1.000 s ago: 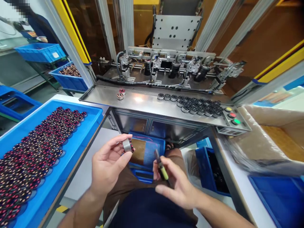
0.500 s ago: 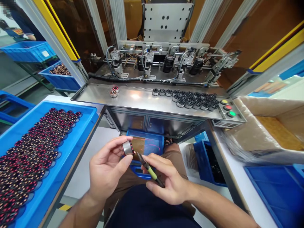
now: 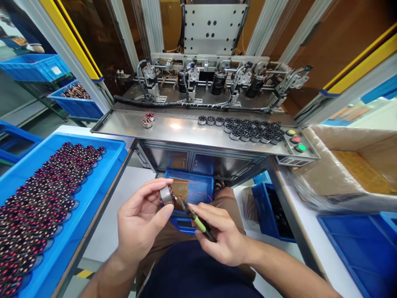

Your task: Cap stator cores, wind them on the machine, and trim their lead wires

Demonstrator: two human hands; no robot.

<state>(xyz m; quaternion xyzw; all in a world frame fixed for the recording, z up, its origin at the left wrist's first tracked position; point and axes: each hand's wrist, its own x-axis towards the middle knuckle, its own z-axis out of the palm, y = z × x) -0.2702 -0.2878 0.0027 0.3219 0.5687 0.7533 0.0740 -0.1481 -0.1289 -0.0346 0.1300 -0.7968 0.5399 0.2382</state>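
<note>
Between the thumb and fingers of my left hand (image 3: 141, 221) is a wound motor stator (image 3: 166, 194), a short metal ring with red and copper windings on its right face. My right hand (image 3: 221, 231) grips a pair of cutting pliers (image 3: 200, 222) with green and black handles. The plier tips point up and left, close beside the stator's wound face; whether they touch a wire there is too small to tell. Both hands are above my lap, over a blue bin (image 3: 198, 186) with loose red wire bits in it.
A blue tray (image 3: 116, 151) of many wound stators stands at left. On the machine's metal ledge (image 3: 176, 130) lie two wound stators (image 3: 148, 120) and a cluster of black unwound ones (image 3: 252, 129). Buttons (image 3: 300, 148) sit at its right end, near a lined carton (image 3: 328, 165).
The pliers and my right hand have shifted slightly right and turned a little. The stator has tilted slightly in my left hand, which stays nearly in place.
</note>
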